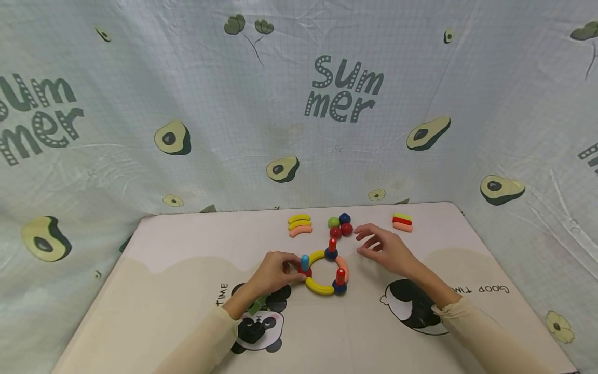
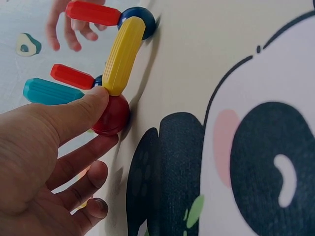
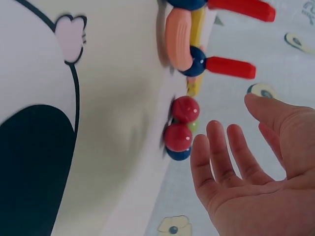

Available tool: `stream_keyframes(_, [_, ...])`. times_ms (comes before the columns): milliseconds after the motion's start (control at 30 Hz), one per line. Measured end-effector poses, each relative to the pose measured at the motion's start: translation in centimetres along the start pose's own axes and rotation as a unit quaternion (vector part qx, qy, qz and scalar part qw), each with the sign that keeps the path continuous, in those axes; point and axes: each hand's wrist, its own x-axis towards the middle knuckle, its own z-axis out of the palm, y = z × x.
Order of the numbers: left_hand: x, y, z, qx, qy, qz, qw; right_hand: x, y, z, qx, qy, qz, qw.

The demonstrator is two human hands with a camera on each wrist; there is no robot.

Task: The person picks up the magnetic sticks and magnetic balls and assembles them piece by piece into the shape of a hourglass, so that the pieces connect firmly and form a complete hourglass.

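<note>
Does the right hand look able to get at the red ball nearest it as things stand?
Probably yes: the right hand holds nothing, its fingers point toward that red ball, and nothing shows in between.

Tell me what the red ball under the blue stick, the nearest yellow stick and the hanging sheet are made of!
Red ball: probably plastic, maybe painted wood; smooth with a soft sheen.
Yellow stick: likely moulded plastic, satiny, with straight ridges.
Hanging sheet: thin and creased with a faint sheen, so perhaps plastic or coated cloth.

1 upright blue stick (image 2: 54, 92) on red ball (image 2: 113, 117)
</note>
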Motion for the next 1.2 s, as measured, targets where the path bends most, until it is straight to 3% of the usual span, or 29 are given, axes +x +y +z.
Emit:
stream_keyframes(433, [0.0, 0.0, 0.0, 0.001, 0.001, -0.003, 1.0, 3.0, 2.8, 1.2, -0.028, 0.019, 0.051, 0.998])
stream_keyframes(633, [0.1, -0.1, 0.1, 0.007, 0.001, -0.002, 1.0, 4.2, 3.8, 2.1, -0.035, 0.006, 0.069, 0.997])
stream_keyframes(1200, [0.1, -0.2, 0.1, 0.008, 0.002, 0.002, 1.0, 5.4, 4.0, 3.0, -0.057, 0.004, 0.087, 0.995])
